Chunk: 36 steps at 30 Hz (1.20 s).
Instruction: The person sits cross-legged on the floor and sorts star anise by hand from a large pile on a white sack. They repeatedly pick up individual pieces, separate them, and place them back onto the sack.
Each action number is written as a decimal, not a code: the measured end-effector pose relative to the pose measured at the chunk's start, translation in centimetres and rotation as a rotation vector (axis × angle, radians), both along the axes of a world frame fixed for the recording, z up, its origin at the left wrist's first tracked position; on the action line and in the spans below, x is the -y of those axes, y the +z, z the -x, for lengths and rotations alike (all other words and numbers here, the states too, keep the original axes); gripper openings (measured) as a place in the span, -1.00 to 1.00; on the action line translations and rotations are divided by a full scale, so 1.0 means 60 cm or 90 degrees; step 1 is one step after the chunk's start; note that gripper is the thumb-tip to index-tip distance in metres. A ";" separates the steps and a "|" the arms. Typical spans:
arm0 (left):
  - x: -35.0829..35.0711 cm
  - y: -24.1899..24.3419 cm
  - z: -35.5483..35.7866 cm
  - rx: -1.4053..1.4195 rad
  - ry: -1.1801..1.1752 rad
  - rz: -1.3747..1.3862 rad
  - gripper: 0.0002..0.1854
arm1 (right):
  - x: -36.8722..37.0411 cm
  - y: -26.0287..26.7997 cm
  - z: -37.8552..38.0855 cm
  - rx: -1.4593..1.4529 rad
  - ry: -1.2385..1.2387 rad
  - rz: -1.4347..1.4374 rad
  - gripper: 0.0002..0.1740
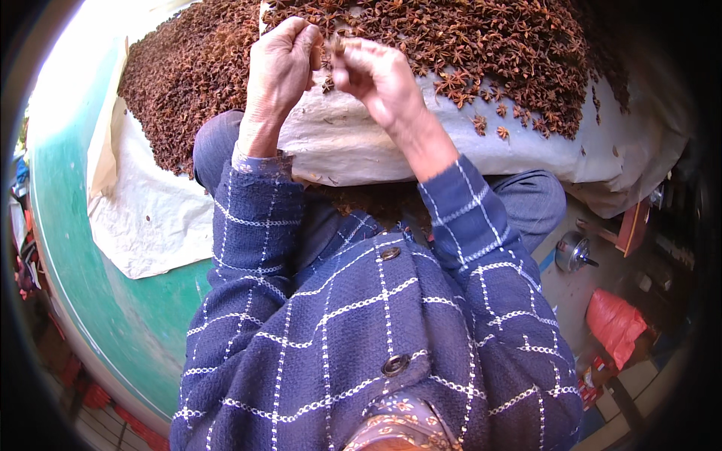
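My left hand (284, 65) is raised at the edge of the dried star anise, its fingers curled in with the thumb on top; whether something small is inside cannot be made out. Close beside it, my right hand (378, 76) pinches a small brown piece, blurred, that looks like star anise (337, 45). A large heap of star anise (496, 51) spreads behind and to the right of the hands on a whitish sheet (350, 141). Another dense heap (192, 73) lies to the left. A few loose stars rest on the sheet near its front.
The sheet's folded edge hangs just above my lap, between my knees. On the left is a green surface (152, 315) with a white line. At the right, a round metal object (572, 251) and a red plastic bag (615, 324) lie on the floor below a wooden piece (633, 225).
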<state>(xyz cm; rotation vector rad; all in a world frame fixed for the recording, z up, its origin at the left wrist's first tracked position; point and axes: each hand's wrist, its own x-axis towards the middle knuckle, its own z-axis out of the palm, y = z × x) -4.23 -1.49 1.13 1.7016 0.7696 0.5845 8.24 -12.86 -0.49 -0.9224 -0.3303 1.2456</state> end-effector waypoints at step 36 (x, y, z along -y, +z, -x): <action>0.073 -0.060 -0.076 -0.134 -0.165 -0.372 -0.82 | 0.053 -0.020 -0.053 0.789 -0.122 0.179 -0.91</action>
